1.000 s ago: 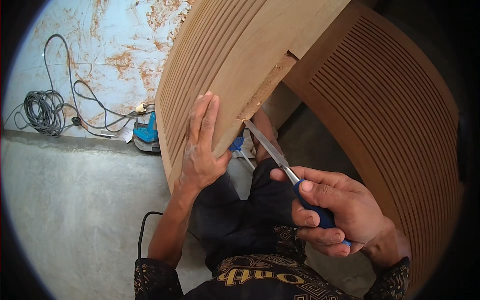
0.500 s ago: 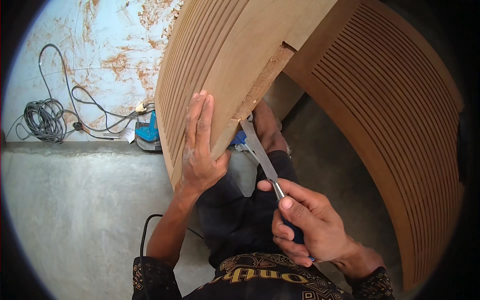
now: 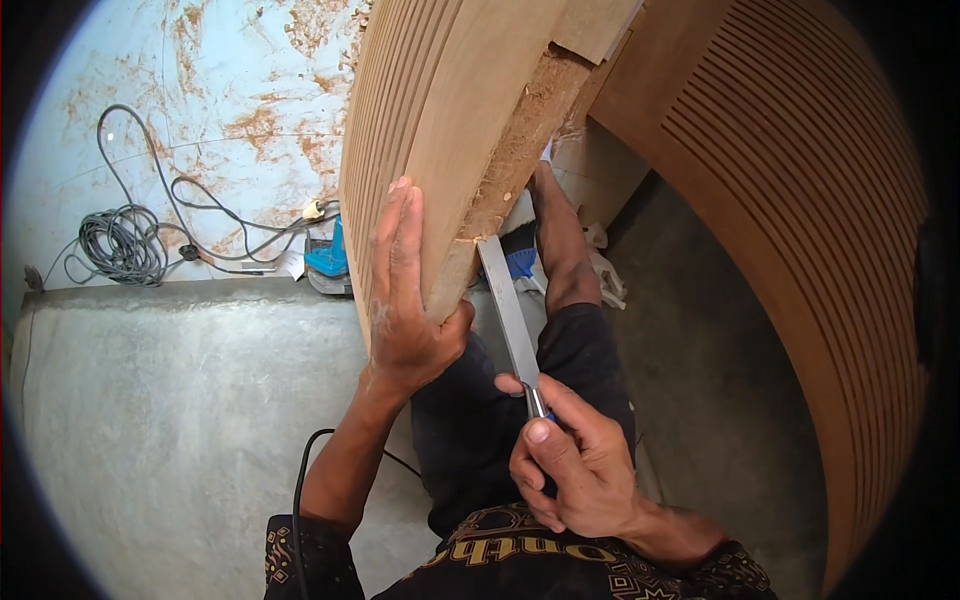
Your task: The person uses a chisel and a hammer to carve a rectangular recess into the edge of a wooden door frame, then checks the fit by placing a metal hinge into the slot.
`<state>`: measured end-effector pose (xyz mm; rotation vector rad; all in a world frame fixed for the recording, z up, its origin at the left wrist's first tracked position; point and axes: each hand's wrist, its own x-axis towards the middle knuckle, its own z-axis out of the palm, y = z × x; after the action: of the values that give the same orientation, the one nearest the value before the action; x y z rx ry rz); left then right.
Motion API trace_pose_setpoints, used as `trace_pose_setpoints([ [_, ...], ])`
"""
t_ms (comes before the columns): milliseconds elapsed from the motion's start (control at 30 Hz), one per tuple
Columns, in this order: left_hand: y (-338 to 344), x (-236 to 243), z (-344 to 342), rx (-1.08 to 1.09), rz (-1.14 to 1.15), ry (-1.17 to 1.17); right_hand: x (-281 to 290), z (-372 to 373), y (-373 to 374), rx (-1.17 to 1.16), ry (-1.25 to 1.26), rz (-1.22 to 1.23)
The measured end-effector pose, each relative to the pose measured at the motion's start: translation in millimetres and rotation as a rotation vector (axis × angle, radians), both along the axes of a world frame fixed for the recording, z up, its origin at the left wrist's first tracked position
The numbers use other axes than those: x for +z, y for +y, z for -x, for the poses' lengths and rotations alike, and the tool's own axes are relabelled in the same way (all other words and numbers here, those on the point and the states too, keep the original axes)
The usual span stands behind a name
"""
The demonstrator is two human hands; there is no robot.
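Note:
A wooden panel (image 3: 455, 110) with a grooved face stands tilted in front of me. Along its edge runs a rough recess (image 3: 520, 135) cut into the wood. My left hand (image 3: 408, 300) grips the panel near its lower end, fingers laid along the face and thumb round the edge. In my right hand (image 3: 575, 470) is a chisel (image 3: 511, 315), held by its handle, which the fingers mostly cover. The chisel's flat blade points up and away from me, its tip at the near end of the recess.
A second grooved wooden panel (image 3: 770, 200) curves along the right. Left of the work, a coiled black cable (image 3: 122, 245) lies on a stained white board (image 3: 230, 90). A blue power tool (image 3: 328, 258) sits beside the held panel. A blue object (image 3: 521, 263) shows near my leg.
My right hand has moved left and slightly lower, and the chisel stands more upright in view. Its tip stays at the recess's near end. The left hand keeps its hold.

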<state>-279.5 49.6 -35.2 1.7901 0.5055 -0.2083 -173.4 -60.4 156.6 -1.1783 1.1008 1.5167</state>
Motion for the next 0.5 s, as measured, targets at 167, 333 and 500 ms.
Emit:
trace_pose_setpoints([
  [167,-2,1,-1,-0.017,-0.031,0.003,-12,28,-8,0.031,-0.088,-0.010],
  [333,-1,-1,3,-0.017,-0.045,-0.008,-26,53,-16,0.111,-0.203,-0.017],
  [500,-2,-1,4,-0.034,-0.078,-0.010,-44,83,-19,0.064,-0.350,-0.064],
])
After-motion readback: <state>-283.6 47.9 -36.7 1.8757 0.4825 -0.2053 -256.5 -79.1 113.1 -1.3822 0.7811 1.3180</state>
